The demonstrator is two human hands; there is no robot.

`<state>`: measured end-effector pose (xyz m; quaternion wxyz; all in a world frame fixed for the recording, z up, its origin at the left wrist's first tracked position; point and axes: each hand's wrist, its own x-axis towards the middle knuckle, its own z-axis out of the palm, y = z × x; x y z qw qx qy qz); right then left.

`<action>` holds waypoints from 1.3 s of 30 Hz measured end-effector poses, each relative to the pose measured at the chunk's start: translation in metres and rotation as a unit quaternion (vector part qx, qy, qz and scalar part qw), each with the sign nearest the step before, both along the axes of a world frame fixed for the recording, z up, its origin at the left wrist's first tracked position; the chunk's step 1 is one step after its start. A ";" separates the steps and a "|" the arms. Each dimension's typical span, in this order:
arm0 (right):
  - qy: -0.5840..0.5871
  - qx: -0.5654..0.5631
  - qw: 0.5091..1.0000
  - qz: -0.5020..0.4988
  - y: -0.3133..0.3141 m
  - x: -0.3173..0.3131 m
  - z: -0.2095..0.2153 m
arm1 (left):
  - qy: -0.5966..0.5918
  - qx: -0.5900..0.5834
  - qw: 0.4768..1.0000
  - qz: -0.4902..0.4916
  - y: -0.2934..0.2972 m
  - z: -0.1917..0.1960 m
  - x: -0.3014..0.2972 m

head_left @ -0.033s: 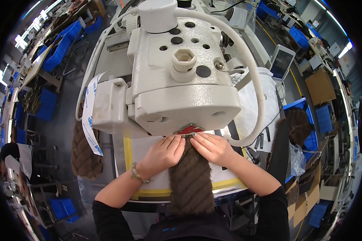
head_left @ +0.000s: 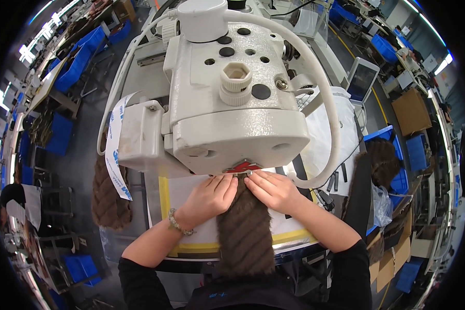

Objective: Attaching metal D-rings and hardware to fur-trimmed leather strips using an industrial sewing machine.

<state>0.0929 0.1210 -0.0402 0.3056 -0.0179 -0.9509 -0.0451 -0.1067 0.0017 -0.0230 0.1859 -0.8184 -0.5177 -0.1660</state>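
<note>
Just beyond the left hand (head_left: 211, 196) and the right hand (head_left: 275, 192), one bulky, glossy white metal machine head (head_left: 237, 132) is looming. Between the hands and running back toward the person's body, one long, brown, ridged fur strip (head_left: 246, 232) is lying; it is looking light, soft and limp, its two side edges near the fingertips offering the likeliest hold. Both hands are resting fingers-together at its far end; whether they are pinching it, I cannot tell. Behind the left hand, one greyish-green beaded bracelet (head_left: 176, 223) is circling the wrist.

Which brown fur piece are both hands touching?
The centre strip in front of the machine head, left hand and right hand on it; the left-side fur and the fur at the blue bin lie apart.
</note>
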 end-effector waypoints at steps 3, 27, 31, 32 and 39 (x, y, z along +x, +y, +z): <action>0.003 -0.001 1.000 -0.005 -0.001 0.000 0.000 | -0.014 -0.008 1.000 -0.001 0.000 0.000 -0.001; -0.017 -0.158 0.987 -0.036 -0.002 -0.001 -0.002 | -0.025 -0.039 0.999 -0.004 0.001 0.008 -0.003; 0.004 -0.096 0.994 -0.053 -0.003 0.000 0.004 | -0.035 -0.073 0.996 0.022 -0.003 0.013 0.002; 0.006 -0.095 0.994 -0.054 -0.002 -0.001 0.004 | -0.034 -0.072 0.997 0.021 -0.004 0.013 0.002; 0.000 -0.100 0.993 -0.057 -0.002 -0.001 0.001 | -0.070 -0.106 0.987 0.103 -0.010 0.008 0.010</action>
